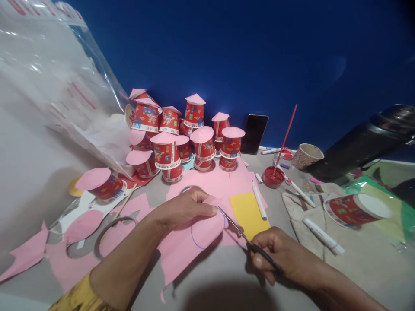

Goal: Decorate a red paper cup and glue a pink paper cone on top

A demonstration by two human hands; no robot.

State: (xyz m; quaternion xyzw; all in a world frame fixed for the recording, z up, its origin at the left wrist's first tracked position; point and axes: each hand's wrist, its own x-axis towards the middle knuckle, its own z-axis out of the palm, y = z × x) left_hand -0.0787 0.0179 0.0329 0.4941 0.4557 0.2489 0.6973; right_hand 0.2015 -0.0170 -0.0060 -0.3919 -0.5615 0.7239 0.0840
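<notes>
My left hand (186, 207) grips the top edge of a pink paper sheet (184, 252), thumb in front. Part of a circle drawn in blue pen shows on the sheet. In my right hand (279, 255) is a pair of scissors (238, 230) with dark handles, the fingers through the loops. Its blades meet the paper's edge by the drawn line, close to my left thumb. Under and behind lie more pink paper (207, 183) and a yellow paper piece (248, 209), with a white marker (258, 201) beside it.
Red paper cups (167, 153) with pink paper cone tops stand stacked at the back. A phone (255, 134) leans on the blue wall. To the right are a red pot (273, 177) with a stick, a patterned cup (307, 156) and a dark flask (359, 144). Pink scraps (61, 263) lie left.
</notes>
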